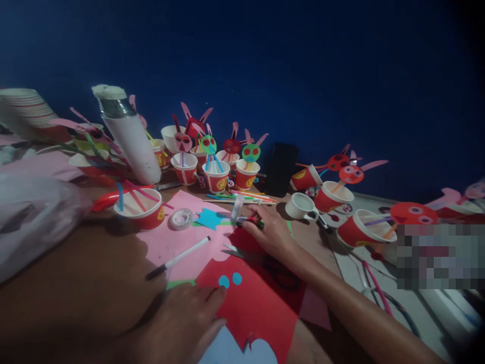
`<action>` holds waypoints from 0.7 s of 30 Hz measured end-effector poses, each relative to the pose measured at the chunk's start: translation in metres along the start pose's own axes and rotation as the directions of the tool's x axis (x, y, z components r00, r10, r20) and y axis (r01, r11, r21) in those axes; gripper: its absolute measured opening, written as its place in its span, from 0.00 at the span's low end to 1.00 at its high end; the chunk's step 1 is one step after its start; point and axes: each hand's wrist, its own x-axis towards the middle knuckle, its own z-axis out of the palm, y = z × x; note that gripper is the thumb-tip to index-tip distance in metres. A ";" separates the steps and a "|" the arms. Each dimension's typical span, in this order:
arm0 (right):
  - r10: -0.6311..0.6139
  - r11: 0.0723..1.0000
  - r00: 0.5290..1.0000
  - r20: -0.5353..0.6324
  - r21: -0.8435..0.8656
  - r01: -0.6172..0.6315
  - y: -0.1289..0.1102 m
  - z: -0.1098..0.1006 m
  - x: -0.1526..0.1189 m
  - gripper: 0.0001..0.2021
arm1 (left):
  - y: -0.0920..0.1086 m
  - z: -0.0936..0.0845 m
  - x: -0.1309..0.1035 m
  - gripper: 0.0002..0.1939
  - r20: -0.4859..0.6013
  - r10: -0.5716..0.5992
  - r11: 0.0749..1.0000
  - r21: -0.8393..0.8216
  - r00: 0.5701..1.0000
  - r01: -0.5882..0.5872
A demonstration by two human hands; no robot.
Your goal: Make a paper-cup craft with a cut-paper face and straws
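Note:
My left hand [185,323] presses flat on a red paper sheet [253,303] that bears two small blue dots [230,279]. My right hand [271,232] reaches forward over the sheet, its fingers closing on a small marker or glue stick [248,220] that lies on the paper. Scissors [237,253] rest on the red sheet just left of my right wrist. A white-barrelled black marker [178,258] lies on pink paper [170,242]. A blue star cut-out [210,218] and a tape roll [181,218] sit beyond it.
Several red paper cups with paper bunny faces on straws [215,172] line the back of the brown table [76,283]. A white flask [129,136] stands at left, a black phone [281,169] leans at the wall, a small white cup [302,206] sits beside it. A plastic bag [30,217] lies far left.

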 end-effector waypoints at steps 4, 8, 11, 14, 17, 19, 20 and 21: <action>0.016 1.000 1.000 -0.001 0.011 -0.016 0.004 0.020 0.025 0.14 | -0.005 0.003 -0.001 0.12 -0.059 0.070 0.996 0.053 0.996 -0.067; -0.020 1.000 1.000 -0.013 0.004 0.020 -0.003 0.025 0.032 0.09 | -0.010 0.003 0.002 0.09 -0.153 0.108 0.994 0.017 0.982 -0.106; -0.097 0.995 0.995 -0.003 0.016 0.097 -0.017 0.012 0.022 0.08 | -0.017 -0.001 0.005 0.08 -0.263 0.126 0.984 -0.087 0.957 -0.154; -0.246 0.969 0.965 0.087 0.054 0.242 -0.033 -0.004 0.000 0.09 | -0.027 -0.010 0.009 0.04 -0.335 -0.001 0.974 -0.215 0.942 -0.076; -0.354 0.935 0.916 0.190 0.086 0.343 -0.044 -0.014 -0.024 0.10 | -0.032 -0.019 0.012 0.13 -0.292 -0.225 0.929 -0.353 0.930 0.115; -0.363 0.931 0.895 0.258 0.068 0.358 -0.047 -0.016 -0.037 0.10 | -0.031 -0.024 0.014 0.17 -0.189 -0.293 0.875 -0.448 0.937 0.184; -0.358 0.932 0.890 0.284 0.052 0.358 -0.048 -0.017 -0.042 0.11 | -0.029 -0.026 0.015 0.16 -0.129 -0.289 0.856 -0.478 0.949 0.196; -0.351 0.933 0.886 0.304 0.034 0.358 -0.049 -0.016 -0.046 0.12 | -0.027 -0.028 0.017 0.14 -0.074 -0.270 0.848 -0.491 0.960 0.201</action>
